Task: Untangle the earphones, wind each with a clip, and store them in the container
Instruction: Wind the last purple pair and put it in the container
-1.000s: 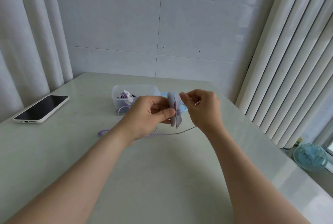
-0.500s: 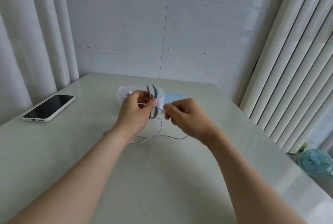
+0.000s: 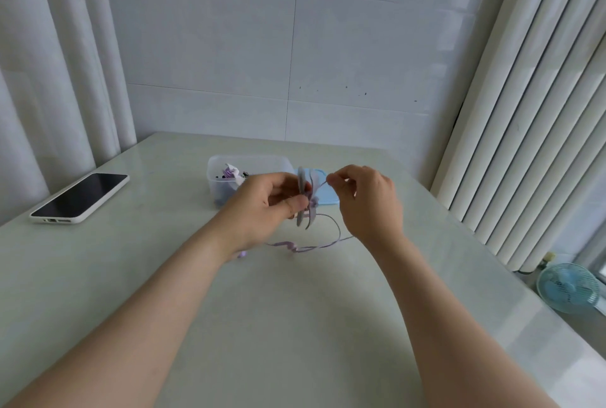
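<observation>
My left hand (image 3: pixel 262 209) grips a grey winder clip (image 3: pixel 305 201) with two disc-like flaps, held upright above the table. My right hand (image 3: pixel 367 201) pinches the purple earphone cable (image 3: pixel 314 245) just right of the clip. The cable runs from my right fingers into the clip's middle, and its slack loops down onto the table between my wrists. A clear plastic container (image 3: pixel 223 178) stands behind my left hand with wound earphones inside. Its light blue lid (image 3: pixel 323 191) lies behind the clip, partly hidden.
A white-cased phone (image 3: pixel 80 197) lies face up at the table's left edge. Curtains hang on the left, vertical blinds on the right. A small blue fan (image 3: pixel 569 288) stands on the floor past the table's right edge. The tiled wall is close behind the table.
My right hand has swung from below the clip up to its right side, carrying the cable round the clip. The loose loop on the table has shifted. My left hand holds the clip slightly turned.
</observation>
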`<state>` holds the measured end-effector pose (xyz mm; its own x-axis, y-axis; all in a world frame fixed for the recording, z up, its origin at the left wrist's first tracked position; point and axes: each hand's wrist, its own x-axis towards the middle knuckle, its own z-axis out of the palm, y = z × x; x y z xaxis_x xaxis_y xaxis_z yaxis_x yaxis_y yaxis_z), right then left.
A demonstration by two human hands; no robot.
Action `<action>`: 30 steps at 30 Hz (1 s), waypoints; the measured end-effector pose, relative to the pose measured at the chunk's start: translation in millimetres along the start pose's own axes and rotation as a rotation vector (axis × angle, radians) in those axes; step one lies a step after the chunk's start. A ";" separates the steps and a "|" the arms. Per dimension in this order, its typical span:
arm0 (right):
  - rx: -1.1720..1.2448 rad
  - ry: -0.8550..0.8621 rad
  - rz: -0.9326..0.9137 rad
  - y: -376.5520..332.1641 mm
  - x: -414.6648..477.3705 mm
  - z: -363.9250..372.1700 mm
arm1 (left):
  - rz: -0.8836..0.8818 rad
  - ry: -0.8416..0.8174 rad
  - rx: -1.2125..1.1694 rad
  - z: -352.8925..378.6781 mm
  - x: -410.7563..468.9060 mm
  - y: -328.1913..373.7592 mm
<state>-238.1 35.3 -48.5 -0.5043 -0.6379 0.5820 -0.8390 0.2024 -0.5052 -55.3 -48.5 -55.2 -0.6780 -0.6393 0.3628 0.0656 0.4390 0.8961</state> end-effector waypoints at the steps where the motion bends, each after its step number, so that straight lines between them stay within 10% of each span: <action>1: 0.026 -0.055 0.034 0.5 0.1 2.7 | 0.002 0.047 -0.057 -0.2 1.1 1.0; 11: 0.376 -0.542 -0.121 -34.0 -18.0 -9.6 | -0.064 0.424 -0.150 -9.8 6.7 -5.8; 19: 0.677 -0.228 0.016 -38.6 -8.9 -16.1 | -0.103 0.038 0.029 -12.3 1.2 -9.4; 30: 0.280 0.004 0.006 -12.1 3.8 -3.7 | -0.029 -0.044 -0.042 -5.5 -1.0 5.9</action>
<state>-230.6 33.2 -37.8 -0.5104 -0.6343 0.5807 -0.7469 -0.0078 -0.6649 -50.2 -48.8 -48.9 -0.7115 -0.6225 0.3260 0.0756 0.3934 0.9163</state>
